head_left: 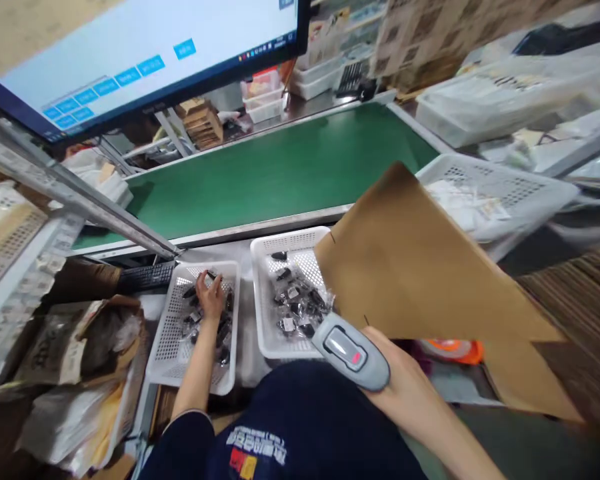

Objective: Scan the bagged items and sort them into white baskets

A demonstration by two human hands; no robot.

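Note:
My left hand (211, 295) reaches into the left white basket (166, 347), its fingers curled down onto small black bagged parts (220, 333). My right hand (395, 380) grips a grey handheld scanner (351, 350) with a red button, held over my lap. A second white basket (270, 340) with several bagged black parts (300, 307) stands just beyond the scanner. A brown cardboard sheet (420, 280) leans to the right of my right hand.
A green conveyor belt (280, 170) runs behind the baskets, with a monitor (145, 53) above. White crates (500, 193) stand at the right, shelving and bags of stock at the left (70, 347). An orange tape roll (453, 350) lies under the cardboard.

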